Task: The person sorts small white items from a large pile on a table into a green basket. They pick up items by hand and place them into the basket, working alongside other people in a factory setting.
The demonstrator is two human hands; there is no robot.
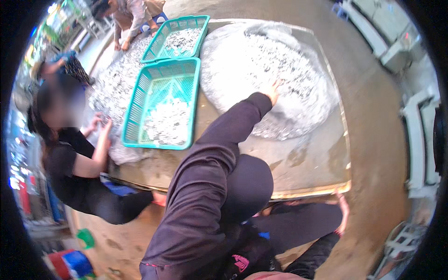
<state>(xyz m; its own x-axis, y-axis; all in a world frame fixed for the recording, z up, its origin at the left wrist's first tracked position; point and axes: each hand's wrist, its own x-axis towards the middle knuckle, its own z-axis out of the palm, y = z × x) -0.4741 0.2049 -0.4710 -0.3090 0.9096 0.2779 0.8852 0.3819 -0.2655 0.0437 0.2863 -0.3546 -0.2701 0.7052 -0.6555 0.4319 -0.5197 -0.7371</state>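
Left hand (275, 91) extended toward 1 o'clock, I reach onto a heap of small silvery and dark pieces (291, 60), spread on clear plastic sheeting (322, 107) atop a low, wet table (303, 172); whether my fingers pinch any, I cannot tell. My right hand (344, 214), blurred, sits at 4 o'clock near the table's corner, its grip unreadable. Green plastic baskets stand at 10 (161, 67) and 11 o'clock (161, 41), both holding similar pieces. At 9, a black-clad co-worker (65, 156) handles a second heap (112, 86).
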